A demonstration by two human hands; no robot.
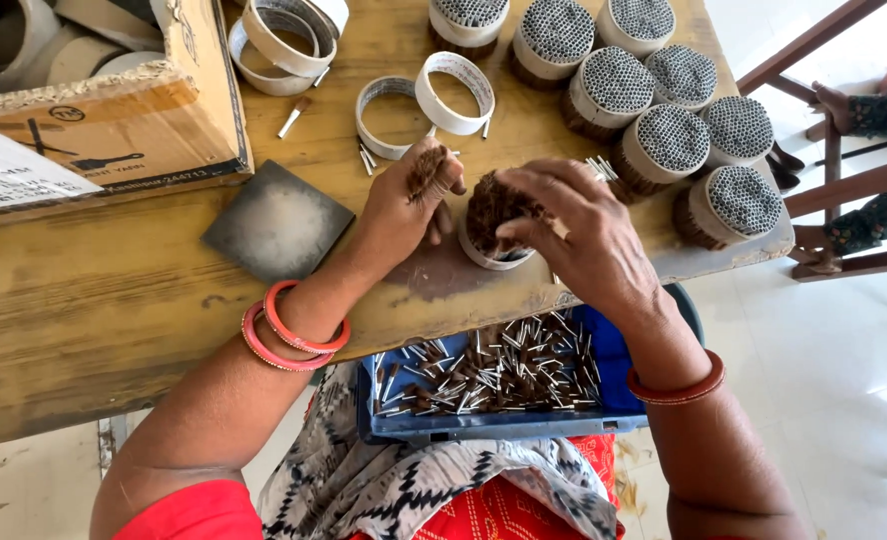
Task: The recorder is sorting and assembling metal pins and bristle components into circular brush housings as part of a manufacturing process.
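The person is filling a white ring [494,250] that is standing on the wooden table [94,310] near its front edge; this is judged to be the packing step, with the ring partly loaded. The left hand [404,205] is closing around a small bunch of brown sticks [426,172], fingers curled tight, the bunch standing roughly upright with its brown ends pointing up toward the camera. The right hand [574,225] is cupping over the ring, fingers bent and pressing on the brown tips [494,205] already packed inside; whether it is gripping the ring wall cannot be told. The packed sticks are running with their long axis vertical, perpendicular to the table. The next move is judged to call for keeping the bunch parallel to the packed sticks and opening a gap beside them. A blue tray [604,385] of loose sticks is resting on the lap; finished bundles [674,140] are standing at the far right.
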